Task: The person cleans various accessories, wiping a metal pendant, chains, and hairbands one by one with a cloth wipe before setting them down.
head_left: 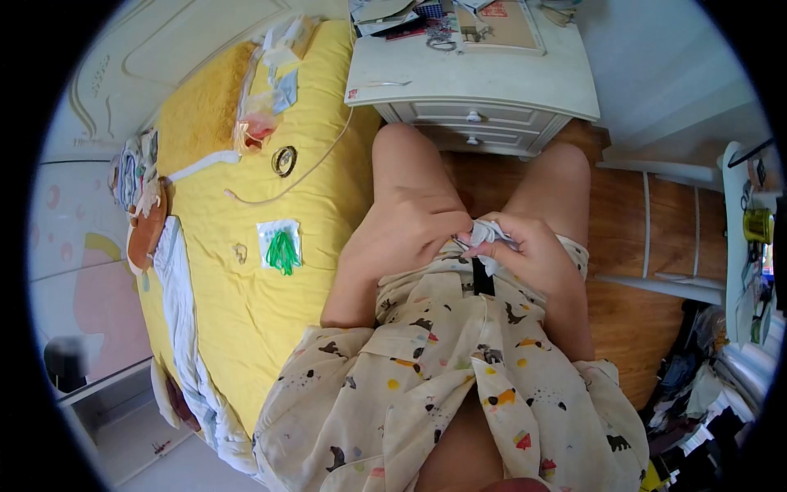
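Note:
Over the lap, my left hand (414, 223) is closed, its thumb and finger pinched at the edge of a small crumpled pale grey-white cloth (489, 239). My right hand (529, 250) is wrapped round the other side of that cloth, so the two hands nearly touch. Patterned cream clothing (443, 328) lies beneath them, and a short black strip (484, 283) hangs just below the cloth. What the fingertips of my left hand press on is partly hidden.
A yellow bed (311, 328) at left bears green strings (283, 252), a dark round bracelet (284, 161), a pale cable (287, 190) and a tissue pack (288, 39). Ahead stands a white drawer cabinet (484, 82) with papers on top. At right is a cluttered white shelf (734, 246).

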Available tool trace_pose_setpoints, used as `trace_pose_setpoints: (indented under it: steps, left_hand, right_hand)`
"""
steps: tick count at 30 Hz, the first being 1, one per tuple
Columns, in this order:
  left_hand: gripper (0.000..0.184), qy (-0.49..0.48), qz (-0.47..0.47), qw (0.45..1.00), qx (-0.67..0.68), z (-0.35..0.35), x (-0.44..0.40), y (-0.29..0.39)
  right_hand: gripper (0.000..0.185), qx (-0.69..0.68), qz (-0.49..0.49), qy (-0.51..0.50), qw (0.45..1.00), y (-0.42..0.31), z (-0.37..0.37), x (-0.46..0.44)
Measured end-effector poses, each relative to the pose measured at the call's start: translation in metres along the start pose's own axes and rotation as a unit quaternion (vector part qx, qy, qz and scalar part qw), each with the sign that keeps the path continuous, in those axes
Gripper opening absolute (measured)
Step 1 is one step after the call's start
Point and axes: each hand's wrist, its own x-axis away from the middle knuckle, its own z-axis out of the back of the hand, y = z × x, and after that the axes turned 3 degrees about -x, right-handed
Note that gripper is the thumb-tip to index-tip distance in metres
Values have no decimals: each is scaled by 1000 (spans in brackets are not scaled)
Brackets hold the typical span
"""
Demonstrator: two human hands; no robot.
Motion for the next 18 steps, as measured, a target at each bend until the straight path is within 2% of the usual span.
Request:
trace_pose_setpoints:
  steps: [11, 14, 18]
  left_hand:
    - [17, 7, 5, 1000, 26, 5, 8, -2]
    - [17, 7, 11, 1000, 19, 7, 10, -5]
    - [17, 7, 10, 1000, 17, 8, 10, -6]
  right_hand:
    - [19, 19, -4, -32, 999, -11, 1, -2]
    - [19, 54, -31, -43, 997, -4, 5, 0]
    - [19, 4, -25, -32, 999, -9, 4, 1]
